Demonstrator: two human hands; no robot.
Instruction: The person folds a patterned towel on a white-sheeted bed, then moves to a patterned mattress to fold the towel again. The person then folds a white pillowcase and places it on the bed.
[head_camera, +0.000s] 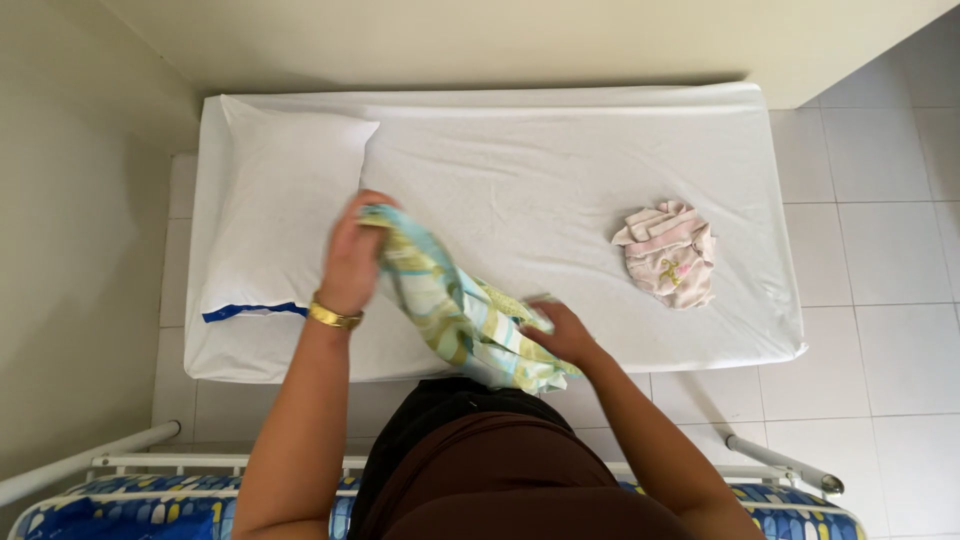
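You're pinching the patterned cloth (455, 310) w/ both hands: left hand (350, 255) gripping far end, right hand (562, 335) clamping near end.

A home bedroom: a white-sheeted mattress (560, 170) with pillow (285, 200) lies on tiled floor (880, 350).

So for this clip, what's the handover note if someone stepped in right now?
Left hand: gripping the upper end of the green-and-yellow patterned cloth, above the edge of the pillow.
Right hand: holding the lower end of the same cloth near the front edge of the mattress.
The cloth hangs twisted between both hands, not laid flat.
A pink crumpled cloth lies untouched on the right part of the mattress.
Done: white sheet and pillow are on the mattress.
Left: the patterned cloth is still bunched; the pink one is unhandled.
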